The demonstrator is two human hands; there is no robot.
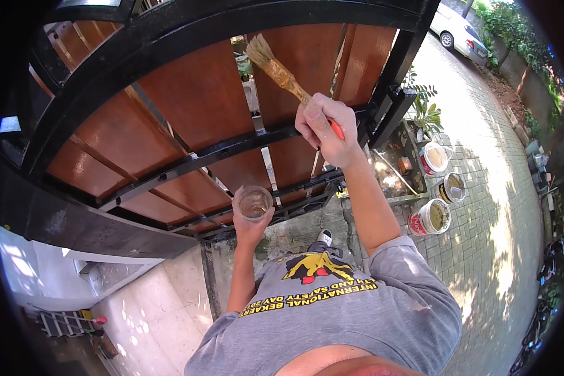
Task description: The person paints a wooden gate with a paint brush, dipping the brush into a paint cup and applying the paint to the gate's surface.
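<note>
Sunlit paving stretches off to the right, with three buckets near its edge, while a black-framed gate with glossy brown panels fills the space ahead of the worker. From where I stand, the right hand is clenched round the handle of a brush, bristles raised up and to the left before the panels; whether they touch the surface I can't tell. The left hand grasps a clear cup, mouth up, lower down in front of the gate, with what seems a little liquid inside. To brush well here, I'd say, load only the tips, press off the excess against the cup's rim, and draw long, light strokes along each panel, easing off beside the black bars. The cup is best held level and close under the brush to catch drips.
</note>
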